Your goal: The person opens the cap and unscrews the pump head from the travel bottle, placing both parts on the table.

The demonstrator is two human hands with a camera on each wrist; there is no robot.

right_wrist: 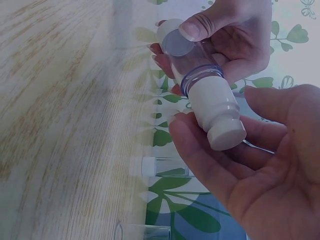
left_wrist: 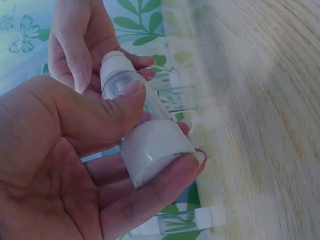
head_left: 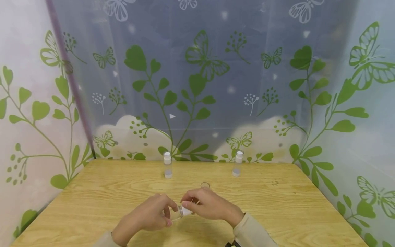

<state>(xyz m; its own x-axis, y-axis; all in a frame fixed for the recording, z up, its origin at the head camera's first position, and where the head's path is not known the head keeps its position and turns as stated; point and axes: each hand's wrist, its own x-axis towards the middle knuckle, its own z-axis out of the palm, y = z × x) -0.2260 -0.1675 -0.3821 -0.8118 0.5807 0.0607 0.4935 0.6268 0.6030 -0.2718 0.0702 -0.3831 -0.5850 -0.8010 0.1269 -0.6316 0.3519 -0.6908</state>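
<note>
A small pump bottle [left_wrist: 157,150] with a see-through body, white base and white pump head [right_wrist: 215,105] lies tilted between both hands. My left hand [head_left: 151,212] holds it by the base end, thumb pressed on the clear body and fingers underneath. Around the pump head, my right hand [head_left: 213,206] has its fingers loosely bent below; its thumb [right_wrist: 267,102] stands apart from the head. A bluish clear rim [right_wrist: 202,79] shows between body and pump head. On the table just beyond the hands stands a clear cap [head_left: 205,185], its round rim visible.
Two similar pump bottles stand upright near the back of the wood-grain table [head_left: 123,181]: one bottle [head_left: 167,168] left of centre, another bottle [head_left: 237,168] to the right. A curtain [head_left: 216,103] printed with leaves and butterflies closes off the back and sides.
</note>
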